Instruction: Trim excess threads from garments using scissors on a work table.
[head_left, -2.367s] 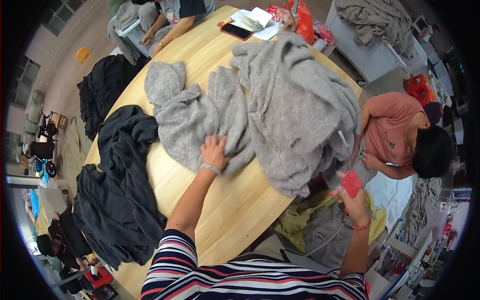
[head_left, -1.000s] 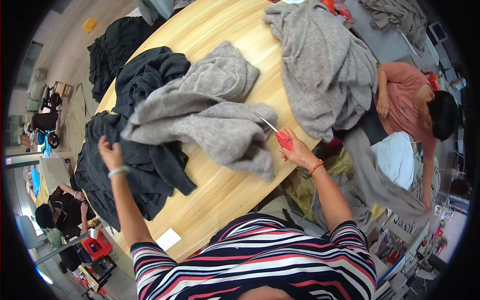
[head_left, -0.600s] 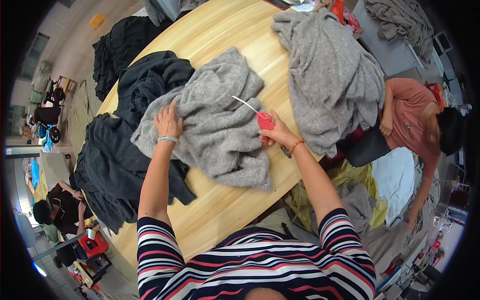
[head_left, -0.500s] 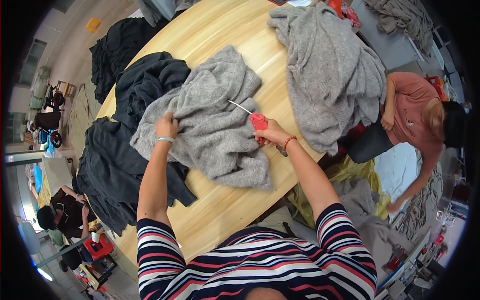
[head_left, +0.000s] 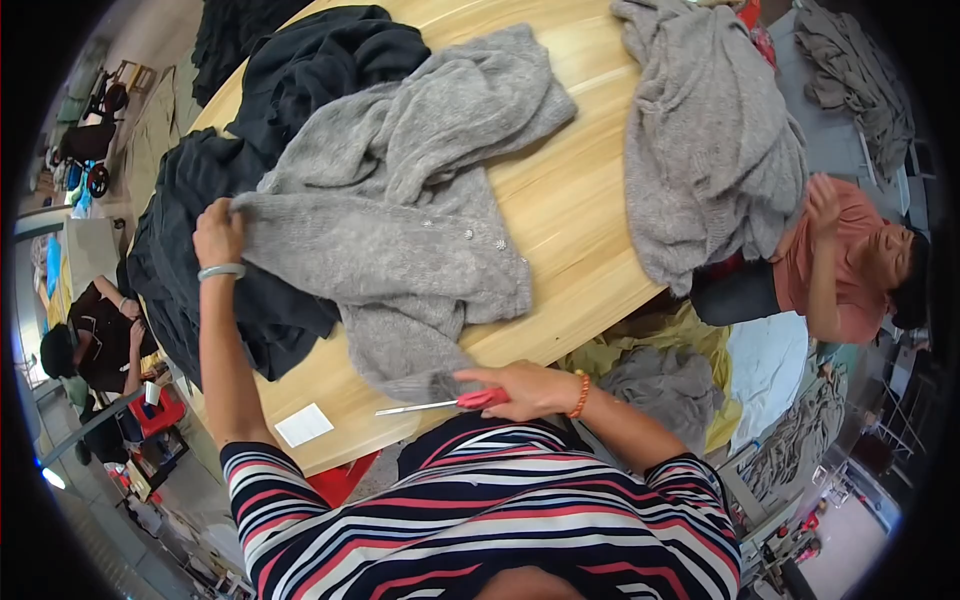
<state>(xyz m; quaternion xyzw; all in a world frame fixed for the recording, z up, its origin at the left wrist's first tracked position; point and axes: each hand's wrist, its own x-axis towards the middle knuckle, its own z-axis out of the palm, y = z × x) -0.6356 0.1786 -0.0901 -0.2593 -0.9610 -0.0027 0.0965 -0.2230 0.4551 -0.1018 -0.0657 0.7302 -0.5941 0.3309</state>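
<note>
A fuzzy grey knitted sweater (head_left: 350, 250) lies across the near left part of the table, partly over dark clothes. Several small shiny buttons (head_left: 468, 235) show near its right end. At its left edge, my left hand (head_left: 218, 235) pinches the knit fabric. My right hand (head_left: 530, 390) is at the table's near edge, closed around the red handle of a pair of scissors (head_left: 482, 398). Their thin metal blade points left, just below the end of a grey sleeve. Whether the right fingers also grip that sleeve end is unclear.
Dark clothes (head_left: 300, 75) are heaped on the left. Another pile of grey knitwear (head_left: 710, 140) stands at the table's right side, beside a person in a pink top (head_left: 835, 265). A white slip of paper (head_left: 303, 425) lies near the front edge of the wooden table (head_left: 590, 210).
My left hand has moved left and upward, spreading the sweater, whose buttons now show. The scissors have come down toward my body and point left. At the right, the other person has raised a hand.
</note>
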